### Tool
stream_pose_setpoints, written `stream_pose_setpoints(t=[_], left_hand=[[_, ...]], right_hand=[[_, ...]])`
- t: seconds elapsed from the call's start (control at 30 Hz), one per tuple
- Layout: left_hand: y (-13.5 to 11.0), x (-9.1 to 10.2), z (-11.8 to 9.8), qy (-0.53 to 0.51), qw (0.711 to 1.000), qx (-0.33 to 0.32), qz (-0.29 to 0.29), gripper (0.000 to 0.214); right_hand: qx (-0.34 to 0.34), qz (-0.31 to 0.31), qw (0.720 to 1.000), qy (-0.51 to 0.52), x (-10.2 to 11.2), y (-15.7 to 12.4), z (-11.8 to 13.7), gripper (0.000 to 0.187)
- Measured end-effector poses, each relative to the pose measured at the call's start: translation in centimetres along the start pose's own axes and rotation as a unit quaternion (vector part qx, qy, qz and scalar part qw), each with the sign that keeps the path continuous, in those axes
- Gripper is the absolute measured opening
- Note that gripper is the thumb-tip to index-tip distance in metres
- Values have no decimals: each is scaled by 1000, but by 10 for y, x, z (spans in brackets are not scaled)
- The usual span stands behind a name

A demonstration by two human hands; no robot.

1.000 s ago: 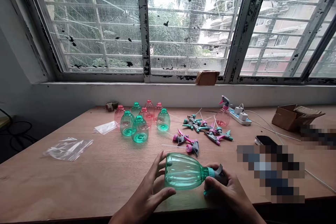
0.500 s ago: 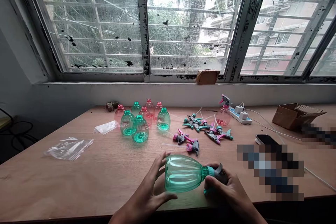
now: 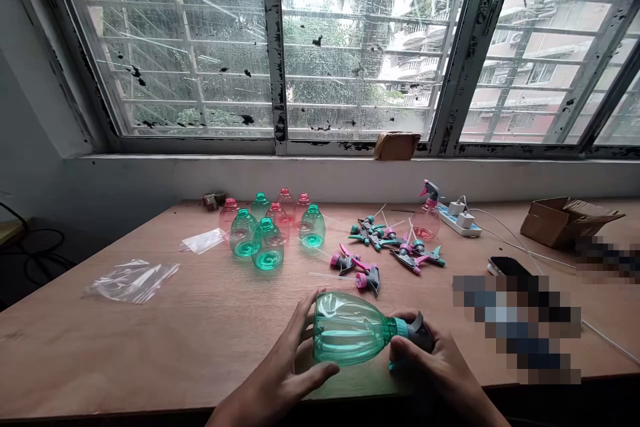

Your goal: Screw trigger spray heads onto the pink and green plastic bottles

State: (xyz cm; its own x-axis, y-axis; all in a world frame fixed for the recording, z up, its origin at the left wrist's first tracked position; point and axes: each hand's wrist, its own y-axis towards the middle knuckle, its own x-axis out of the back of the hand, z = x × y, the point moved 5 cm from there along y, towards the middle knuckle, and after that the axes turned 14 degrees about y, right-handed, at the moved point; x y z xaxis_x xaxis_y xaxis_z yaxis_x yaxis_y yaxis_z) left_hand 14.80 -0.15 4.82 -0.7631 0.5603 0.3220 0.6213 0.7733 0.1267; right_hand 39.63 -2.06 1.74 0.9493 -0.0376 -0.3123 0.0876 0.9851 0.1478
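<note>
A green bottle (image 3: 347, 330) lies on its side in the air above the near part of the surface (image 3: 150, 360), between the two hands; its neck points to the right, and a dark grey spray head (image 3: 421, 335) with a teal collar is set on this neck; the right hand (image 3: 443, 363) is closed around the spray head, with the thumb on the near side; the left hand (image 3: 285, 360) is curved wide around the base of the bottle, with the thumb below and the fingers behind, but I cannot tell how firmly it touches; farther back, to the left, eight bottles without heads stand upright in a group, four of them green (image 3: 267, 247) and four red (image 3: 229, 219); to the right of this group lies a loose pile of spray heads (image 3: 373, 235), in grey with teal or pink parts, and two pink-and-grey heads (image 3: 369, 279) lie nearer to the hands; behind the pile, a red bottle with a head (image 3: 426, 221) stands upright, just beside a power strip (image 3: 465, 230), which carries white plugs; on the right side there are an open cardboard box (image 3: 547, 223) and a dark phone (image 3: 509, 267), while a pixelated patch hides what is nearer; on the left side lie a clear plastic bag (image 3: 133, 281) and a white packet (image 3: 203, 241); a folded brown piece (image 3: 397, 146) rests on the sill of the window.
</note>
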Motion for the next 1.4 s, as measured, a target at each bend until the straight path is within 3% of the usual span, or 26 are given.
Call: stream_pose_setpoints(t=[0.1,0.27,0.53,0.7,0.83,1.0,1.07,1.2,1.3,1.4], left_hand=[[-1,-1,-6,47,998,-27,-17,83],[-1,0,-1,58,998,-11,-5,93],[-1,2,-5,36,999,-10,11,81],[-2,2,-8,119,992,-42,-6,85],[-2,6,-12,172,981,-61,-62,83],[-1,1,-10,66,997,-25,2,81],[0,3,-6,47,999,-25,-8,83],[3,7,5,113,992,-36,-46,93],[5,7,6,124,990,-44,-44,86],[4,5,4,73,997,-31,-24,91]], right_hand=[[-4,1,1000,5,0,0,0,37],[-1,-2,1000,-2,0,1,1,38],[0,-8,1000,-21,-1,0,4,39],[-15,-4,1000,-9,-2,-2,4,39],[-19,-3,1000,-3,-1,-1,3,39],[-4,-5,1000,-6,-2,-1,5,38],[-3,-5,1000,-5,-2,-1,6,38],[-7,-8,1000,-10,-1,-1,5,39],[-9,-1,1000,-12,-1,0,3,39],[-11,-3,1000,-9,-1,0,2,40]])
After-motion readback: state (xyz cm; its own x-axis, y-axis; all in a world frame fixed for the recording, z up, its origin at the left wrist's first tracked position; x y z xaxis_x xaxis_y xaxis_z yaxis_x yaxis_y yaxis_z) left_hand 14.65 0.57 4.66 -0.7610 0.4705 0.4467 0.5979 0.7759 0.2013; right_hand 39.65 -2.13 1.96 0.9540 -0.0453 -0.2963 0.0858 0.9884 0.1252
